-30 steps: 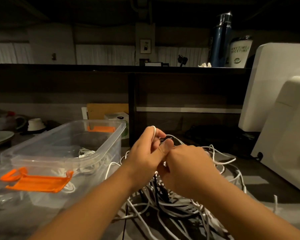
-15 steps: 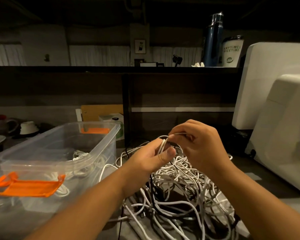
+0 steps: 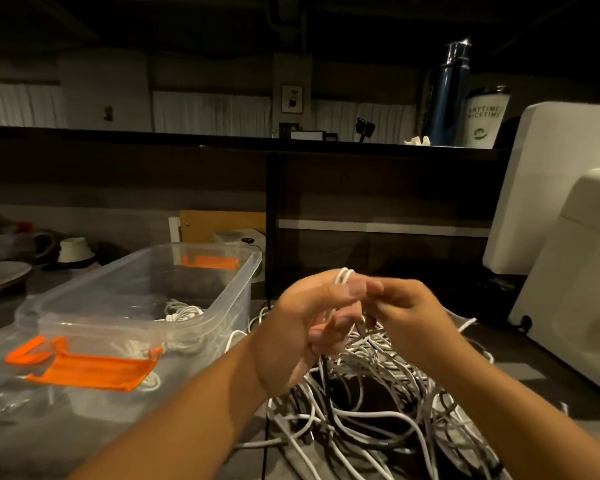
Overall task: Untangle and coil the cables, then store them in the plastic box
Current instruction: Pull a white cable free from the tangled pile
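A tangled heap of white and grey cables (image 3: 371, 407) lies on the dark table in front of me. My left hand (image 3: 309, 327) holds loops of white cable (image 3: 344, 274) wound over its fingers, just above the heap. My right hand (image 3: 409, 313) is raised beside it and pinches a strand of the same cable close to the left fingertips. To the left stands the clear plastic box (image 3: 229, 299) with orange latches (image 3: 90, 372); a coiled white cable (image 3: 182, 311) lies inside it.
A white appliance (image 3: 568, 258) stands at the right edge. A dark shelf unit (image 3: 378, 202) rises behind the heap, with a blue bottle (image 3: 445, 95) and a white tumbler (image 3: 484, 117) on top. Dishes (image 3: 0, 271) sit at far left, a clear lid (image 3: 11, 410) at near left.
Both hands rose a little above the heap. My right hand dropped from over the left fingers to beside them, and more white loops now sit on my left fingers.
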{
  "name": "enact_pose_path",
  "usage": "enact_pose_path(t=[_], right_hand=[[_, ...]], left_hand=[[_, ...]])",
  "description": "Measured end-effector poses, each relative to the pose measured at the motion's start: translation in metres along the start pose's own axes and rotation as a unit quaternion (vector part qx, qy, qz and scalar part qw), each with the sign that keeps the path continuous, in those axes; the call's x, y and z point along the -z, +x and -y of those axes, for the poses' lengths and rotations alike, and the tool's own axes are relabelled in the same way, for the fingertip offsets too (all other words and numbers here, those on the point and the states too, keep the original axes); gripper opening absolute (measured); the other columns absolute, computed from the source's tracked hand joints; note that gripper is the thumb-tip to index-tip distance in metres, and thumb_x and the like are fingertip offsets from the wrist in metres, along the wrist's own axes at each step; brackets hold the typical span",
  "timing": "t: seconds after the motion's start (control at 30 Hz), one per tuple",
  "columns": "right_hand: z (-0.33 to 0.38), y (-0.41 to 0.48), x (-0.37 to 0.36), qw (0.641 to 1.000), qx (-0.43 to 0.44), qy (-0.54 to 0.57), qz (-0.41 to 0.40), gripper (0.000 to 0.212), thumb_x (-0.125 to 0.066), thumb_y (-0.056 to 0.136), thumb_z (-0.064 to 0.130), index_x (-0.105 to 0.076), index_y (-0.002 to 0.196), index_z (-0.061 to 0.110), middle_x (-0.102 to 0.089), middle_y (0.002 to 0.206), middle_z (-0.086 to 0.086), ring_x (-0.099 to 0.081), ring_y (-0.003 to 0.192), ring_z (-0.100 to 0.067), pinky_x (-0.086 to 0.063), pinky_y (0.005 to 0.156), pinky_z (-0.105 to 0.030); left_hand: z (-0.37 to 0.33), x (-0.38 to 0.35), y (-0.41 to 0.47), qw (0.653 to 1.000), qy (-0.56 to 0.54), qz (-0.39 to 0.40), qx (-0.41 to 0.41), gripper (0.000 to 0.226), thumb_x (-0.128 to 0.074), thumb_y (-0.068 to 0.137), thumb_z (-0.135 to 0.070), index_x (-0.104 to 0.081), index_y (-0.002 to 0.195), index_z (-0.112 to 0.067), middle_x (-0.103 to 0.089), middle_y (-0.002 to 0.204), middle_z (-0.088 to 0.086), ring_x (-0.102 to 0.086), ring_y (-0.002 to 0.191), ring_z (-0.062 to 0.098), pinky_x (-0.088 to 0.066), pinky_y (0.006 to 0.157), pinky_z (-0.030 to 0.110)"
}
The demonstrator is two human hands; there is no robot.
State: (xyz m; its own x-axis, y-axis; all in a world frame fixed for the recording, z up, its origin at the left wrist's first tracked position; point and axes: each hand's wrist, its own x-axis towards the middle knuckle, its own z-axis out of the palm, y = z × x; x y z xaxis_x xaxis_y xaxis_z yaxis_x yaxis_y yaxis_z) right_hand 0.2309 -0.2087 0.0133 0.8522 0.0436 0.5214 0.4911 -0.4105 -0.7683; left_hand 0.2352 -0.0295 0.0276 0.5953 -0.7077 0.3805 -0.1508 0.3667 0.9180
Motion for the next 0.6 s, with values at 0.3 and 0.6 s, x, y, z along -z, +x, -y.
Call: enact_pose_path(t=[0.3, 0.6], right_hand=[[0.025, -0.021, -0.042, 0.903, 0.080, -0.390, 0.159, 0.030, -0.046, 0.104, 0.042, -0.067, 0.122, 0.031, -0.067, 0.118, 0.012, -0.063, 0.103, -0.012, -0.053, 0.089, -0.037], [0.036, -0.019, -0.008, 0.881, 0.207, -0.425, 0.005, 0.021, -0.048, 0.078, 0.035, -0.068, 0.077, 0.030, -0.056, 0.069, 0.018, -0.054, 0.062, -0.007, -0.053, 0.048, -0.033]], left_hand=[[-0.003, 0.011, 0.001, 0.986, 0.088, -0.137, -0.022, 0.081, -0.073, 0.066, -0.048, -0.049, 0.139, -0.021, -0.048, 0.069, -0.006, -0.045, 0.062, 0.004, -0.040, 0.069, 0.020], [0.017, 0.024, 0.000, 0.902, 0.415, -0.115, 0.031, 0.104, -0.044, 0.063, -0.098, -0.028, 0.150, -0.043, -0.042, 0.135, 0.019, -0.049, 0.129, 0.028, -0.045, 0.110, 0.045]])
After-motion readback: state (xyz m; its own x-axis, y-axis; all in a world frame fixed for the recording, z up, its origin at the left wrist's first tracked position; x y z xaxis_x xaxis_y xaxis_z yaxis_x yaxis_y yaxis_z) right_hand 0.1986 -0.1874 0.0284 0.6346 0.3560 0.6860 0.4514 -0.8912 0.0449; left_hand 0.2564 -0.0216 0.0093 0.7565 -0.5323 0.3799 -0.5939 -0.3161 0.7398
